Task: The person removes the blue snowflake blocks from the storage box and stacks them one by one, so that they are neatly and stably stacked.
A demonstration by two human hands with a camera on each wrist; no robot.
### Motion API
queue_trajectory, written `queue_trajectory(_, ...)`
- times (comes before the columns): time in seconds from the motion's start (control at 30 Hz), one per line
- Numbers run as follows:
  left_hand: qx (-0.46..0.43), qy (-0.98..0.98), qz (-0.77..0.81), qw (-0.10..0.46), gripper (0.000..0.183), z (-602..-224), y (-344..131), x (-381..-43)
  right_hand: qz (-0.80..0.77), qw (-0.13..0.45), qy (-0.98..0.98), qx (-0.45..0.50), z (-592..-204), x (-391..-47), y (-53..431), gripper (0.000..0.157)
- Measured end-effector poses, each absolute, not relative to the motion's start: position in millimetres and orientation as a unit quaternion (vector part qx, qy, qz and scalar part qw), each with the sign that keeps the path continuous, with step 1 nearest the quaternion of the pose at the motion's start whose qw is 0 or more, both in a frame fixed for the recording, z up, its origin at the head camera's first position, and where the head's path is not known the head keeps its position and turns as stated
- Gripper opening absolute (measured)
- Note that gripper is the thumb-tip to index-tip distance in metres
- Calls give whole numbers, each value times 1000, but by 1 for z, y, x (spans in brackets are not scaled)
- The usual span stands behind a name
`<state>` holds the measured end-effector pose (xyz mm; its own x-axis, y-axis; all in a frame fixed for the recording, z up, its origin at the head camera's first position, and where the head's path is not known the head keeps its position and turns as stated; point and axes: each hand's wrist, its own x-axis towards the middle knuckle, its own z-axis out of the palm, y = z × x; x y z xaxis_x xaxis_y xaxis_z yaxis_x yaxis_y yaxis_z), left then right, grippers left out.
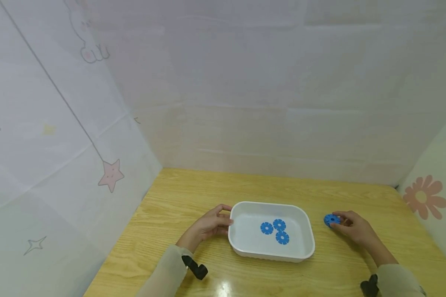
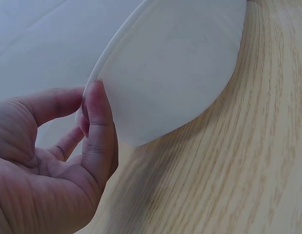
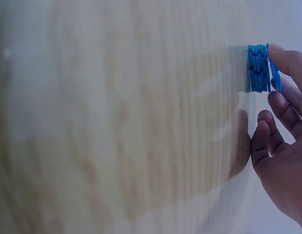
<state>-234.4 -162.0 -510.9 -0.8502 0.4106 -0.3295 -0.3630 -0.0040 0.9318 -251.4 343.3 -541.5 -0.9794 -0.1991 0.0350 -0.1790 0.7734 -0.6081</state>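
A white plastic basin [image 1: 245, 239] stands on the table, and three flat blue notched discs [image 1: 263, 229] with centre holes lie on its floor. At the basin's left end my left hand [image 1: 209, 225] pinches the rim; the left wrist view shows the thumb and fingers on either side of it. Right of the basin, a stack of several blue notched discs [image 3: 258, 68] rests on the table. My right hand [image 1: 353, 226] pinches the top disc [image 3: 274, 75] between thumb and fingers, tilted at one edge against the stack. The other right fingers are bent below it.
The wooden table [image 1: 193, 185] is bounded by a pale cloth wall [image 1: 245, 123] at the back and printed cloth on both sides. Bare wood shows between the basin and the stack. Each wrist carries a black camera mount [image 1: 195, 267] over a light sleeve.
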Motion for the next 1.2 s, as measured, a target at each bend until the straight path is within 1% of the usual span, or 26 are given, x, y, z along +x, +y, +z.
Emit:
queue_trajectory(0.33,11,652,708,269,54,-514,-162,-236,-326,23,939,-102,-542,-253,344,56)
queue_trajectory(0.57,18,651,709,268,55,-515,-162,-236,-335,37,937,-92,-541,-253,344,61)
queue_trajectory(1.03,19,651,710,268,55,-515,-162,-236,-341,58,933,-94,-539,-253,344,65)
queue_trajectory(1.2,16,650,711,268,55,-515,-162,-236,-344,50,933,-93,-541,-257,346,65)
